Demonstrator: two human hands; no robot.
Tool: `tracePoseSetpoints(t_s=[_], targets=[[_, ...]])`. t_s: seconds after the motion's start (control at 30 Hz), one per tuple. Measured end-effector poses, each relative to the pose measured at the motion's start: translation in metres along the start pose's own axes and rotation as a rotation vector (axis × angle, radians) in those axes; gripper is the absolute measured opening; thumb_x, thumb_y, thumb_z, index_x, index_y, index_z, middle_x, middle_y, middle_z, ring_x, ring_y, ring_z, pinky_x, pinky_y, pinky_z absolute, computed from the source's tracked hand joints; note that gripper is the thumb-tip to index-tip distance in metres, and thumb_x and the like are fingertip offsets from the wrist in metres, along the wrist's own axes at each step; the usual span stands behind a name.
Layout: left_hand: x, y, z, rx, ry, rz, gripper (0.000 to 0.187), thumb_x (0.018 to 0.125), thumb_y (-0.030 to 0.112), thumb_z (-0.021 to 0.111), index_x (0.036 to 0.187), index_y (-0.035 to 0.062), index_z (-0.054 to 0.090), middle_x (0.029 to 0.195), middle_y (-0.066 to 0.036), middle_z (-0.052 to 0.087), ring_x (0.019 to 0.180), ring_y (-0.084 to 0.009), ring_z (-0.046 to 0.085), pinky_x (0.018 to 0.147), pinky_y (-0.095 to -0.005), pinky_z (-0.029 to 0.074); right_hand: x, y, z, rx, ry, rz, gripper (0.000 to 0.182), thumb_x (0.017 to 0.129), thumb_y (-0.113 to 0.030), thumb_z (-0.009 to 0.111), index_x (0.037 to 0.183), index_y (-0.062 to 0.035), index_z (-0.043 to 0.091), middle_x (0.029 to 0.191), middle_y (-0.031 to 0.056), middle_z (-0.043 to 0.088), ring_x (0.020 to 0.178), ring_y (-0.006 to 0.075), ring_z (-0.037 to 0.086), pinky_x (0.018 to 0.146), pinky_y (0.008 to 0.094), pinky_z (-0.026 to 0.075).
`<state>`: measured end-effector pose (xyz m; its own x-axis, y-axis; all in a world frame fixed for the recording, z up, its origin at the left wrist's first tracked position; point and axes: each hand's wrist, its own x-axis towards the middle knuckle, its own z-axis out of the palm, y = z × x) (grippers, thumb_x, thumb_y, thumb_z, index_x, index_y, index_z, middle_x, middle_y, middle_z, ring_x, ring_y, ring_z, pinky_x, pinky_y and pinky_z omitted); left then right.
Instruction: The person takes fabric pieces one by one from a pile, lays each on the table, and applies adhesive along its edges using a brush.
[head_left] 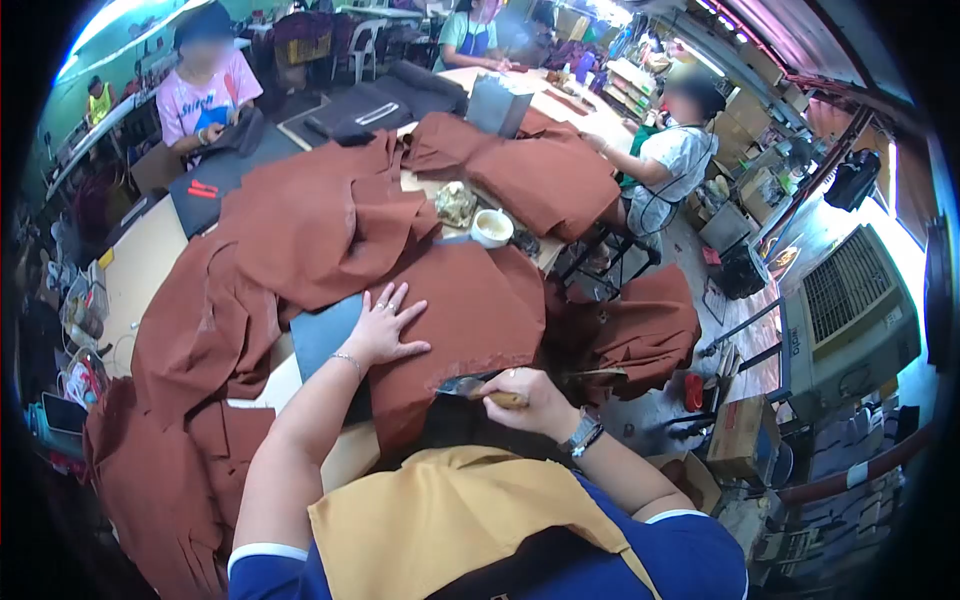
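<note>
My left hand [383, 328] lies flat with fingers spread on a reddish-brown sheet of leather-like material [480, 295]. At the sheet's near edge, my right hand [532, 402] is closed around the wooden handle of a flat-bladed knife [460, 387]. Its metal blade meets the edge, where the surface looks rough and pale. Under the sheet, a blue-grey board [325, 335] shows at the left. Beyond the sheet stand a white cup [490, 228] and a crumpled pale lump [455, 204] that I cannot identify.
More reddish-brown sheets [290, 220] are heaped over the table at left, and others [650, 335] hang at right. Co-workers sit around the table, one in a pink shirt [205, 95], another at right [675, 160]. A large air cooler [850, 320] stands to the right.
</note>
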<state>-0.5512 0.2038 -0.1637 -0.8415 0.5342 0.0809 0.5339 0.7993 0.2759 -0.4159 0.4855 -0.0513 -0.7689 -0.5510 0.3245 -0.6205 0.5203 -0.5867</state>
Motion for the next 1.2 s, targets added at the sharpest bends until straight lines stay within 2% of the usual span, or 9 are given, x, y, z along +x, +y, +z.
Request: tracePoseSetpoints(t_s=[0.1,0.3,0.33,0.47,0.6,0.7,0.8,1.07,1.2], targets=[[0.009,-0.002,-0.004,0.031,-0.036,0.027,0.098,0.079,0.081,0.054,0.155,0.0236,0.036,0.162,-0.020,0.023,0.151,-0.0406,0.018,0.116,-0.0694,0.011,0.012,-0.014,0.018,0.146,0.042,-0.065,0.017,0.080,-0.011,0.074,0.095,-0.0050,0.071,0.089,0.0149,0.071,0.083,0.0311,0.070,0.078,0.0385,0.056],[-0.001,0.018,-0.012,0.067,0.087,-0.640,0.119,0.072,0.082,0.061,0.156,0.0061,0.026,0.156,-0.020,0.034,0.146,-0.0396,0.028,0.116,-0.0680,0.012,-0.013,0.008,-0.004,0.124,-0.054,0.000,0.014,0.079,-0.010,0.073,0.092,-0.0055,0.070,0.087,0.0125,0.071,0.081,0.0304,0.069,0.073,0.0386,0.055],[-0.001,0.022,-0.013,0.010,0.124,-0.653,0.089,0.080,0.068,0.067,0.145,0.0112,0.044,0.151,-0.019,0.041,0.145,-0.0369,0.032,0.115,-0.0680,0.015,-0.017,0.007,-0.012,0.092,-0.064,0.029,0.016,0.078,-0.010,0.074,0.094,-0.0056,0.071,0.085,0.0114,0.071,0.079,0.0272,0.070,0.071,0.0362,0.055],[-0.002,0.024,-0.009,-0.282,0.197,-0.333,0.022,0.096,0.025,0.065,0.107,0.0093,0.055,0.129,-0.020,0.059,0.125,-0.0335,0.055,0.107,-0.0587,0.035,-0.031,0.001,-0.033,0.126,0.196,0.178,0.015,0.079,-0.010,0.075,0.094,-0.0047,0.074,0.082,0.0110,0.072,0.072,0.0214,0.070,0.067,0.0310,0.055],[0.028,0.041,-0.005,-0.922,0.396,-0.240,0.022,0.101,0.022,0.058,0.105,0.0028,0.049,0.096,-0.021,0.062,0.095,-0.0302,0.064,0.085,-0.0345,0.050,-0.046,0.006,-0.063,0.049,0.461,0.287,0.012,0.083,-0.009,0.073,0.093,-0.0031,0.075,0.085,0.0070,0.074,0.072,0.0133,0.068,0.066,0.0283,0.054],[0.067,0.070,-0.054,-1.110,0.220,-0.196,0.035,0.103,0.032,0.057,0.121,0.0021,0.053,0.101,-0.002,0.054,0.095,-0.0136,0.049,0.087,-0.0306,0.045,-0.051,0.011,-0.089,0.053,0.575,0.343,0.011,0.086,-0.009,0.071,0.094,-0.0022,0.074,0.086,0.0031,0.072,0.075,0.0098,0.065,0.069,0.0263,0.053],[0.121,0.071,-0.095,-1.080,0.170,-0.030,0.044,0.102,0.034,0.056,0.130,-0.0007,0.052,0.116,-0.006,0.059,0.108,-0.0139,0.050,0.095,-0.0320,0.043,-0.056,0.020,-0.102,0.219,0.683,0.409,0.013,0.088,-0.007,0.067,0.098,0.0005,0.072,0.090,0.0059,0.072,0.081,0.0134,0.068,0.075,0.0270,0.054],[0.124,-0.049,-0.260,-1.121,1.502,-0.236,0.029,0.104,0.025,0.052,0.117,-0.0006,0.049,0.104,-0.009,0.056,0.092,-0.0153,0.053,0.083,-0.0339,0.048,-0.071,0.041,-0.111,0.298,0.781,0.344,0.017,0.092,-0.006,0.062,0.105,0.0042,0.067,0.096,0.0103,0.071,0.084,0.0148,0.068,0.079,0.0269,0.054],[0.068,-0.166,-0.225,-0.850,1.973,-0.308,0.028,0.104,0.021,0.055,0.117,-0.0026,0.049,0.113,-0.011,0.057,0.104,-0.0192,0.054,0.095,-0.0332,0.045,-0.072,0.039,-0.112,0.292,0.788,0.334,0.018,0.093,-0.007,0.062,0.106,0.0048,0.067,0.095,0.0096,0.070,0.085,0.0144,0.067,0.077,0.0264,0.054]])
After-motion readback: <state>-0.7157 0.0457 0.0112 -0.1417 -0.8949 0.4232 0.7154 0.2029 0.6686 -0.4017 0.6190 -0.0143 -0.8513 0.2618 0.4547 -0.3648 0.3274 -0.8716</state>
